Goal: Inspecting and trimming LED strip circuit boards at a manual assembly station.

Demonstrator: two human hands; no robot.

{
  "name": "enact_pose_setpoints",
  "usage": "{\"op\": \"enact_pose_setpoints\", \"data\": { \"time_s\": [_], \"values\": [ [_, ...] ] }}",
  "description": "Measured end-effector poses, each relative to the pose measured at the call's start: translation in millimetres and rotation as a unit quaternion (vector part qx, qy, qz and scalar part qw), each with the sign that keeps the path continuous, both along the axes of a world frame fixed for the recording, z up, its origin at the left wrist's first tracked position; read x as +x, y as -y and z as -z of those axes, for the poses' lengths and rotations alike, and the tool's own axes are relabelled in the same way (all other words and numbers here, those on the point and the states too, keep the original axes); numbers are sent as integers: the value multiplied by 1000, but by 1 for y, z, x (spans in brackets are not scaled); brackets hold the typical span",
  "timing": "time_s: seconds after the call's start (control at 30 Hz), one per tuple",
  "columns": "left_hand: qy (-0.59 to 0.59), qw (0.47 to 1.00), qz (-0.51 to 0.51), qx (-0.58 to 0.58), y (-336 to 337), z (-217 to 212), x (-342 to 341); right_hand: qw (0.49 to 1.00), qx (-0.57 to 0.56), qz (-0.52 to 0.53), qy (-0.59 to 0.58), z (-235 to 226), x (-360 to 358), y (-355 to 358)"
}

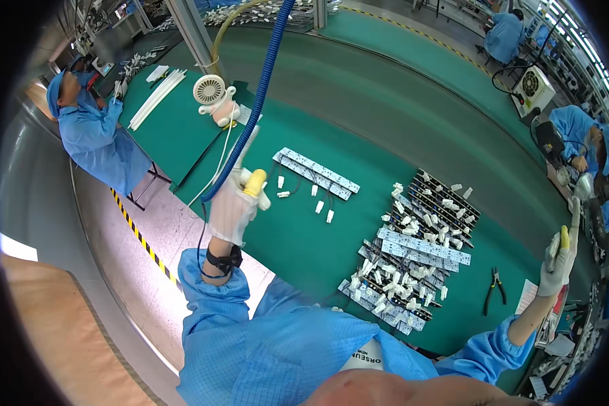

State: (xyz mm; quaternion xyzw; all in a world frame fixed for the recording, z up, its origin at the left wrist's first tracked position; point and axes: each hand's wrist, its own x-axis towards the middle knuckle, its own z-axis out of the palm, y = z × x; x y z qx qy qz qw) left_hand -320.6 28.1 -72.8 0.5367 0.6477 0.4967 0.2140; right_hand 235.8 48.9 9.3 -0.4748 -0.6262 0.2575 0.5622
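Observation:
My left hand (pixel 231 206), in a white glove with a yellow finger cover, is raised over the table's left part. Its index finger points away from me and nothing shows in its grasp. A blue coiled hose (pixel 264 84) passes in front of it. Two pale circuit board strips (pixel 318 174) with wired white connectors lie to its right. My right hand (pixel 557 264), also gloved with a yellow finger cover, is held up at the far right, index finger stretched out and nothing seen in it. Between the hands sits a pile of board strips (pixel 423 247) with many white connectors.
Cutting pliers (pixel 494 291) lie right of the pile. A small pink and white fan (pixel 213 98) and white strips (pixel 157 99) are on the table's far left. Co-workers in blue sit at left (pixel 95 128) and right (pixel 585 135). A conveyor (pixel 386 115) runs behind.

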Motion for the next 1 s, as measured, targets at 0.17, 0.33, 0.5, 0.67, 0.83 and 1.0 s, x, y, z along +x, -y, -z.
{"op": "enact_pose_setpoints", "data": {
  "time_s": [0.17,0.33,0.5,0.67,0.83,1.0],
  "values": [
    [28,997,63,-20,-3,-25,28,998,-19,-55,-2,10,-33,-11],
    [42,996,74,-27,-4,-28,29,998,-13,-56,6,15,-31,-12],
    [85,991,87,-59,-5,-30,29,999,-6,-54,-2,17,-31,-11],
    [72,993,91,-36,-5,-24,29,999,-19,-29,-15,20,-33,-12],
    [70,993,91,-31,-4,-26,31,999,-21,-28,41,18,-68,-11],
    [68,990,124,-22,-8,-24,32,993,-104,-31,54,5,-99,1]
  ]
}}
